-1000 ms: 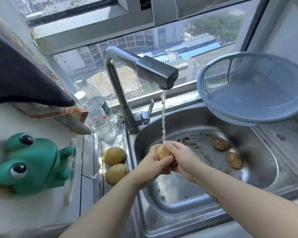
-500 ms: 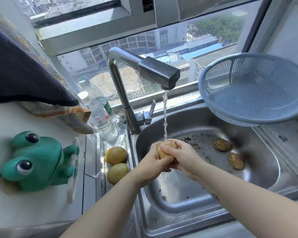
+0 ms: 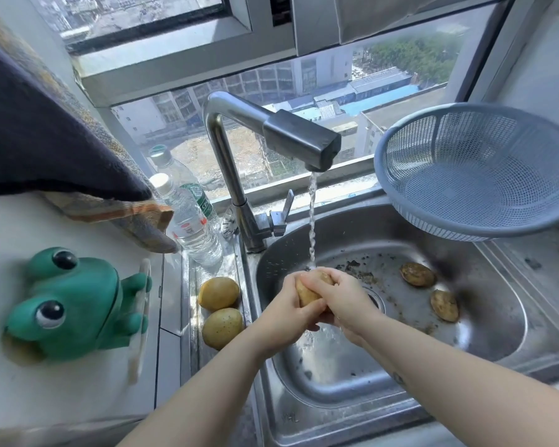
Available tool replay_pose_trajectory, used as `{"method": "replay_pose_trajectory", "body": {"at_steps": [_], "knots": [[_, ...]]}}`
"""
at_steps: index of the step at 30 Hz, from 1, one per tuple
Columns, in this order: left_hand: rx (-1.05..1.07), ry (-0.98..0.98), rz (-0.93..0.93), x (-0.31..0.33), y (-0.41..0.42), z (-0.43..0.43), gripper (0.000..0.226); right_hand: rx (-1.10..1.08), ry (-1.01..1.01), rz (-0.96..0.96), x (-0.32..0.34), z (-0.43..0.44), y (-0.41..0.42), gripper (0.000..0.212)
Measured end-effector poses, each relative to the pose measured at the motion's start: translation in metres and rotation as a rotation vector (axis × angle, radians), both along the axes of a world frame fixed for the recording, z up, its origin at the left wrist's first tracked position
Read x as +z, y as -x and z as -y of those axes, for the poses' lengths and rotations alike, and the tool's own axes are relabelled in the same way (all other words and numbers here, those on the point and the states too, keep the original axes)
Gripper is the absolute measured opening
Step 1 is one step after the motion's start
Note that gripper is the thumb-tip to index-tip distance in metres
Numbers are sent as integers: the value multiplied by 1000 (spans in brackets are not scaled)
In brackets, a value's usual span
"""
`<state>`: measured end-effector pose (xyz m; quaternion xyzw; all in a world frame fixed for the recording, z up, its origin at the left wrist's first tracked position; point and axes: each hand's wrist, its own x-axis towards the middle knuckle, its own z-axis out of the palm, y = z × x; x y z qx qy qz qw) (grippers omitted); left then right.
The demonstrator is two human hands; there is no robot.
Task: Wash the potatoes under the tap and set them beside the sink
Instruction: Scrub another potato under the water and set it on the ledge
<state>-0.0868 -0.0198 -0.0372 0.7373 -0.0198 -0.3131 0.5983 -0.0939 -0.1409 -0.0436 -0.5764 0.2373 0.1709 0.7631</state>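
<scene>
Water runs from the steel tap (image 3: 300, 143) into the sink (image 3: 484, 346). Under the stream, my left hand (image 3: 288, 314) and my right hand (image 3: 342, 298) both grip one yellow potato (image 3: 305, 293) over the drain. Two clean yellow potatoes (image 3: 219, 293) (image 3: 222, 328) lie on the steel ledge left of the sink. Two dirty brown potatoes (image 3: 417, 274) (image 3: 444, 305) lie in the basin to the right, among bits of soil.
A blue plastic colander (image 3: 478, 169) sits at the sink's back right corner. Two water bottles (image 3: 191, 221) stand behind the clean potatoes. A green frog figure (image 3: 71, 304) is on the left counter, with a dark cloth (image 3: 46, 140) hanging above.
My hands have turned the potato a little under the stream; the right hand's fingers now wrap further over its top. Everything else is as before.
</scene>
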Motion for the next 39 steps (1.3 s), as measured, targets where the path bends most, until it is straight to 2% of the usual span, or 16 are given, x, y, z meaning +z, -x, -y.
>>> {"method": "replay_pose_trajectory", "body": {"at_steps": [4, 8, 11, 14, 17, 20, 25, 28, 30, 34, 37, 39], "knots": [[-8, -10, 25, 0, 2, 1, 50, -65, 47, -65, 2, -1, -6, 25], [91, 203, -73, -3, 3, -8, 52, -100, -194, -155, 8, 3, -9, 32], [186, 339, -173, -1, 2, -10, 53, -99, -320, -107, 10, 5, -7, 30], [322, 390, -245, 2, -5, -7, 37, -77, -347, -4, 11, 5, -4, 24], [389, 385, -283, 6, -10, -1, 26, -27, -303, 50, 11, 7, -4, 26], [438, 419, -340, 9, -10, 6, 29, 0, -266, 38, 10, 2, -5, 28], [447, 333, -291, 9, -6, 19, 26, -95, -266, -89, 17, -10, -11, 20], [393, 289, -259, 12, -2, 17, 19, -101, -211, -218, 20, -8, -18, 22], [386, 290, -280, 13, -3, 13, 21, -90, -278, -243, 22, -7, -20, 28], [442, 290, -402, 18, -10, 8, 33, -66, -357, -163, 21, -4, -18, 33], [517, 338, -574, 23, -12, 7, 39, 50, -267, -37, 25, -1, -9, 32], [532, 358, -675, 25, -14, 8, 44, 164, -136, 69, 24, 3, -5, 32]]}}
